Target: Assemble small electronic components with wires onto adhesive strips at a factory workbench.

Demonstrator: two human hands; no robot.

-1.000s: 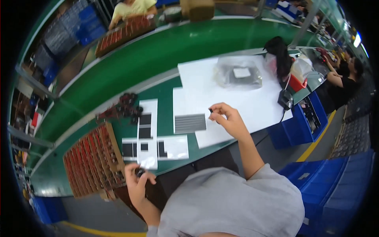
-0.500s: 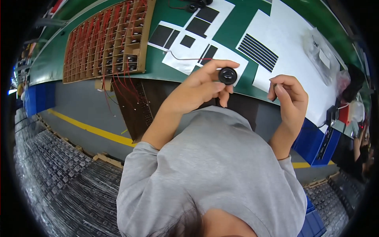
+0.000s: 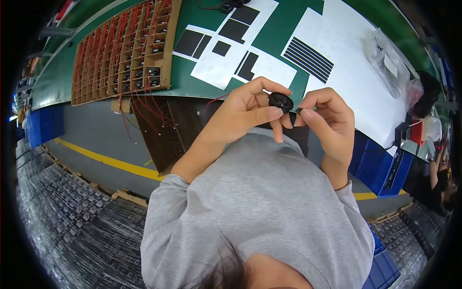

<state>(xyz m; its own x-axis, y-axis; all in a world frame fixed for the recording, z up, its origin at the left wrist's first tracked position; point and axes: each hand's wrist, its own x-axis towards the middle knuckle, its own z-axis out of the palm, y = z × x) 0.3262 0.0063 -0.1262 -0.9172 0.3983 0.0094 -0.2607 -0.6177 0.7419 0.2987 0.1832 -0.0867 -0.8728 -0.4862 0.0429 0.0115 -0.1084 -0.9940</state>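
A small round black speaker (image 3: 280, 101) is held between the thumb and fingers of my left hand (image 3: 245, 108), tilted, its ringed face upward. Its red wire (image 3: 218, 99) trails out to the left behind that hand. Close against the speaker's right side, my right hand (image 3: 331, 118) pinches a thin black strip (image 3: 293, 119) between thumb and forefinger. Part of the strip hangs below the speaker's edge; whether it is stuck there I cannot tell. Beyond the hands lies a white sheet (image 3: 332, 43) bearing a row of black strips (image 3: 308, 60).
White sheets with black cut-out patches (image 3: 204, 67) lie on the green table (image 3: 269, 36). At left stands a divided cardboard box (image 3: 167, 62) of speakers with red wires. Another black speaker (image 3: 226, 6) sits at the far edge. A clear plastic bag (image 3: 387, 67) is at right; blue bins (image 3: 380, 166) stand below.
My right hand has moved left to meet the speaker, bringing the black strip to its edge. My left hand has tilted the speaker and shifted slightly; its wire now trails lower.
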